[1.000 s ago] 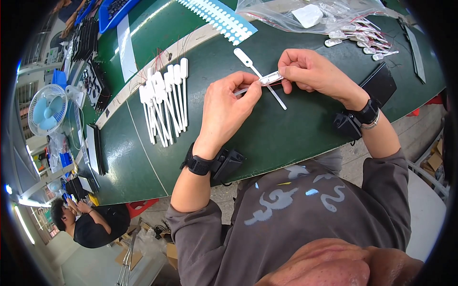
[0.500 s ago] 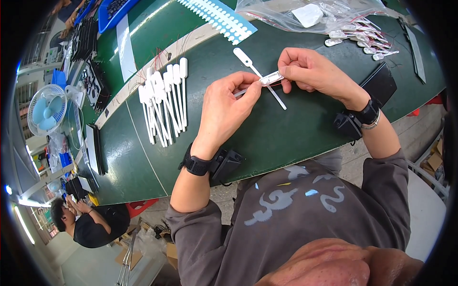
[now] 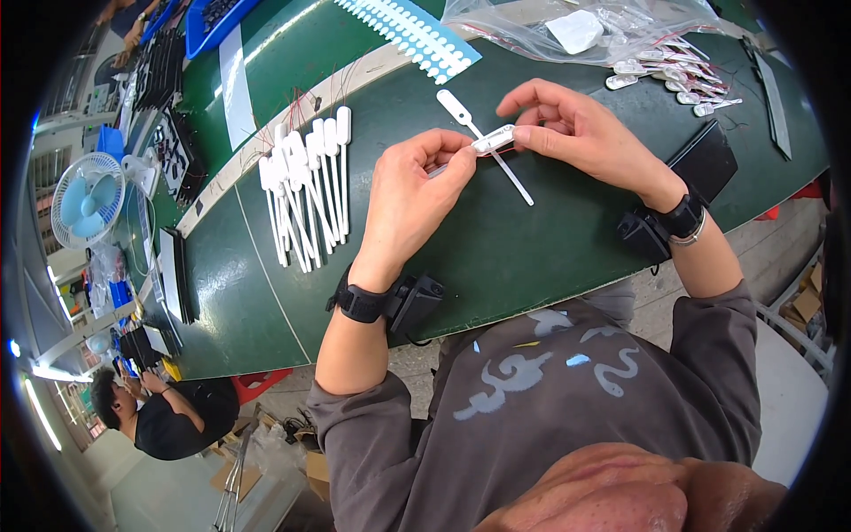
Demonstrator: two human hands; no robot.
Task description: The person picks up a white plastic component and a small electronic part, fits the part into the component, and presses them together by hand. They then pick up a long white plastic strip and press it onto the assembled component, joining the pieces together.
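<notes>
My left hand (image 3: 418, 182) pinches a small white plastic housing (image 3: 495, 139) with a hollow face and a thin red wire along it. My right hand (image 3: 581, 142) is at the housing's other end, thumb at its tip and fingers lifted apart from it. Beneath the housing, a white paddle-shaped piece (image 3: 455, 107) with a long stem lies slantwise on the green table (image 3: 496, 257). Whether the housing's own stem runs on into my left palm is mostly hidden by the fingers.
Left of my hands lies a bunch of white long-stemmed paddles (image 3: 310, 177) with red wires. At the far right are a pile of small white wired pieces (image 3: 674, 71) and a clear plastic bag (image 3: 523, 31). A blue sticker sheet (image 3: 417, 40) lies ahead. A fan (image 3: 89, 199) and a seated person (image 3: 182, 412) are left.
The fingers of my right hand have opened away from the housing, leaving the thumb at its end. My left hand has shifted slightly left with the housing.
</notes>
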